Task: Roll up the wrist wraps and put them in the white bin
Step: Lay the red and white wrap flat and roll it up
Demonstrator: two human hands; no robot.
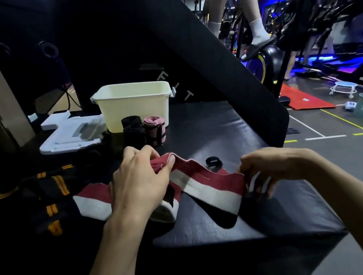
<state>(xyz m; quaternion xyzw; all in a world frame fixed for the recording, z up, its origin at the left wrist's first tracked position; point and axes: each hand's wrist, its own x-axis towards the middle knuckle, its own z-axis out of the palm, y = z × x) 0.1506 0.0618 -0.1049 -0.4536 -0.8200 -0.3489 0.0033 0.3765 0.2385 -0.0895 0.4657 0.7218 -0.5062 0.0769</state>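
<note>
1. Red-white-black striped fabric wrist wrap (pixel 206 186) is lying stretched across the top of the black padded soft box (pixel 232 131), one end in each hand, middle sagging onto the pad.
2. Left hand (pixel 136 183) is pinching the red end of the wrap between thumb and fingers, fingers curled tight on the fabric.
3. Right hand (pixel 268 170) is gripping the other end, fingers curled around it; white strap bits are showing between the fingers.
4. Step, as I read it: straightening the wrap before the roll is started. No roll formed on this one yet.
5. Next move likely calls for folding one end over and winding tight along the length, keeping edges aligned, then closing it with its strap.
6. Rolled pink fabric wrap (pixel 155 128) and rolled black fabric wraps (pixel 132 129) are standing just in front of the white plastic bin (pixel 135 104), not in it yet.
7. Black wraps with yellow stripes (pixel 44 193) are lying unrolled to the left.
8. White foam tray (pixel 69 134) is sitting left of the bin.
</note>
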